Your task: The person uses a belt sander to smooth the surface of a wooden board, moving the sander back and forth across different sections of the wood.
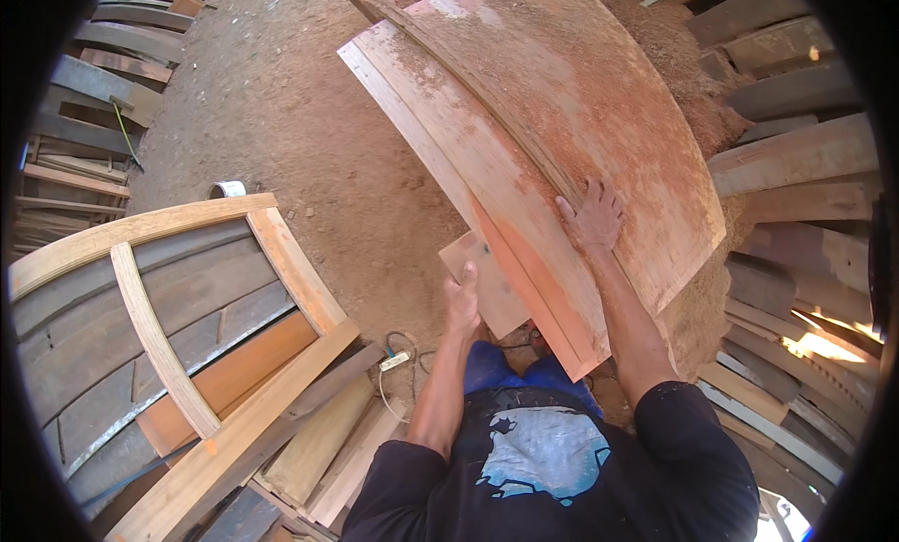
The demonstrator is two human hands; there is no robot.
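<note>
Dark shirt with a pale blue print (543, 453) fills the near edge; both forearms rise from it. Left hand (463, 303) grips the near end of a small flat offcut (487, 280), fingers wrapped round its edge, thumb up. Right hand (592, 216) lies flat on a big board (552, 158), fingers spread and pressing on its face, not clamped. Board is tilted, far end higher, a thin strip (487, 93) running lengthwise along it. Surface is reddish, dusted with sawdust; near edge is paler, freshly cut.

Judgement: to hold this well, keep the right palm bearing down near the strip and the offcut snug under the board's near left edge, so the slab cannot slide.

Left: a pale wood frame (187, 289) with a curved top rail, resting on grey planks. Sawdust floor (281, 121) beyond; a white cable (393, 362) lies near.
</note>
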